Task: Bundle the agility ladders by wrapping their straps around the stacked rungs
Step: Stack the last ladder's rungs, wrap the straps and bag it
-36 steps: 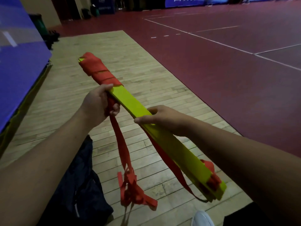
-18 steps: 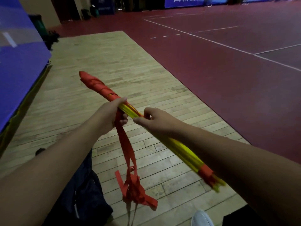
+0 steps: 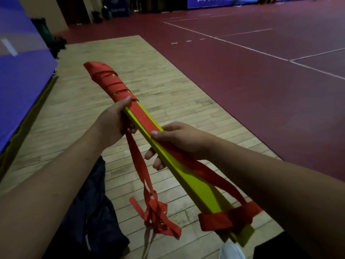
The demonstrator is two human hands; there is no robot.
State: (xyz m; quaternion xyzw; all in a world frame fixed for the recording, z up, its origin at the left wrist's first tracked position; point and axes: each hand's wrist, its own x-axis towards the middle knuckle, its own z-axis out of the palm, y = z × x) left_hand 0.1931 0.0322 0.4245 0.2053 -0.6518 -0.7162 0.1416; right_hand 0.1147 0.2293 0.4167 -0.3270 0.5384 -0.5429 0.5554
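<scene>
A stack of yellow ladder rungs (image 3: pixel 194 182) runs from upper left to lower right in front of me. Red strap (image 3: pixel 106 79) is wound in several turns round its far end. My left hand (image 3: pixel 113 122) grips the stack just below the wound part, thumb on the strap. My right hand (image 3: pixel 177 139) grips the middle of the stack, thumb on top pressing a flat run of red strap (image 3: pixel 145 118). A loose tangle of strap (image 3: pixel 155 215) hangs down from my left hand. Another red loop (image 3: pixel 224 219) sits round the near end.
I am over a pale wooden floor strip (image 3: pixel 168 101) bordered by dark red court floor (image 3: pixel 261 75) on the right. A blue padded wall (image 3: pixel 20 68) stands at the left. A dark bag (image 3: pixel 89 217) lies below my left arm, and a white shoe (image 3: pixel 231 251) shows at the bottom.
The stack has turned from edge-on to show its flat face and risen at the far end. A new run of red strap now lies along its top under my right thumb.
</scene>
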